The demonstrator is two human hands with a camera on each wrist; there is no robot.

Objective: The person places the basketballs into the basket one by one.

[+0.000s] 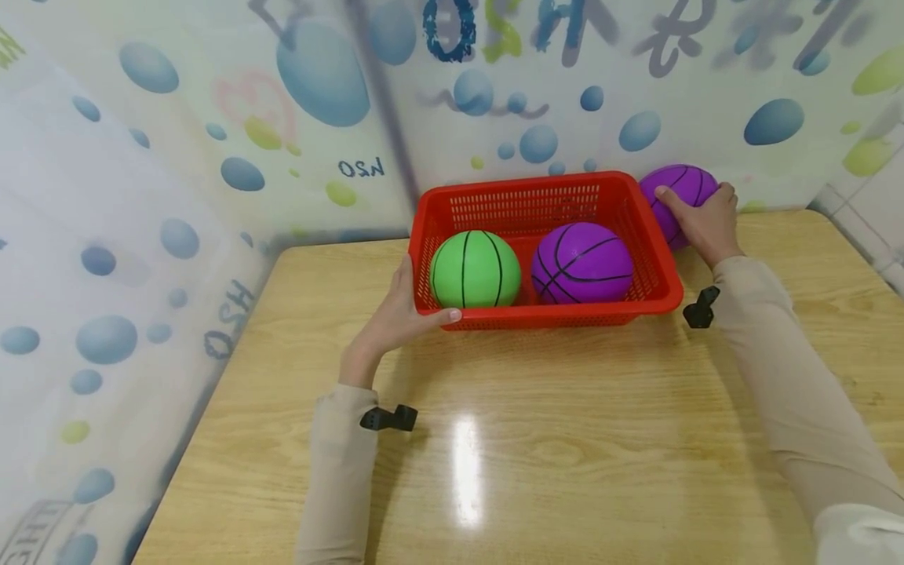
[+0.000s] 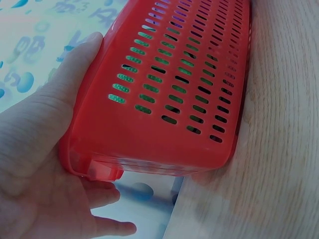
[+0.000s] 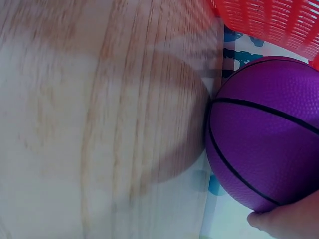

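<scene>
A red plastic basket (image 1: 558, 314) with slotted walls stands at the back of the wooden table. My left hand (image 1: 392, 315) grips its front left corner, thumb over the front rim and fingers along the left end. In the left wrist view, the basket's slotted side (image 2: 112, 142) fills the middle. Inside lie a green ball (image 1: 475, 271) on the left and a purple ball (image 1: 582, 263) on the right, both with black basketball lines. My right hand (image 1: 708, 224) holds a second purple ball (image 1: 679, 179) just beyond the basket's right end, its fingers curled round the far side.
A wall sheet (image 1: 438, 141) printed with blue and green drops rises right behind the basket and along the left. The wooden table (image 1: 523, 439) stretches in front. Small black devices (image 1: 390, 418) are strapped at both wrists.
</scene>
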